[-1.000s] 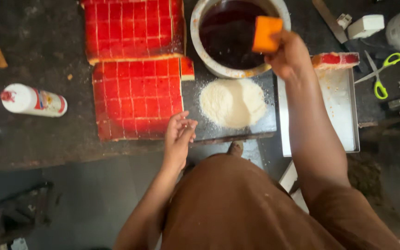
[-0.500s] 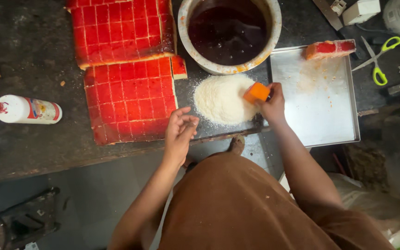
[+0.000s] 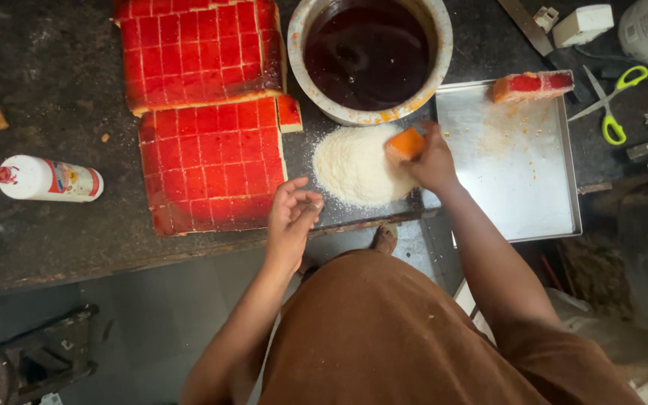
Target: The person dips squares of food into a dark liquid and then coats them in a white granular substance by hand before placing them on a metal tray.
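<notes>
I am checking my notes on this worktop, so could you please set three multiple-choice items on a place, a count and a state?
1. Where is the orange cake piece?
A. In the right hand, over the white crumb pile
B. On the metal tray
C. In the pot

2. How many scored red cake slabs lie on the worktop?
A. One
B. Two
C. Four

3. How is the left hand?
A. Gripping scissors
B. Holding the bottle
C. Holding nothing visible, at the table edge

Answers: 1 A, the fingers hold it at the pile; 2 B, the upper slab and the lower slab; 3 C, its fingers curl loosely.
</notes>
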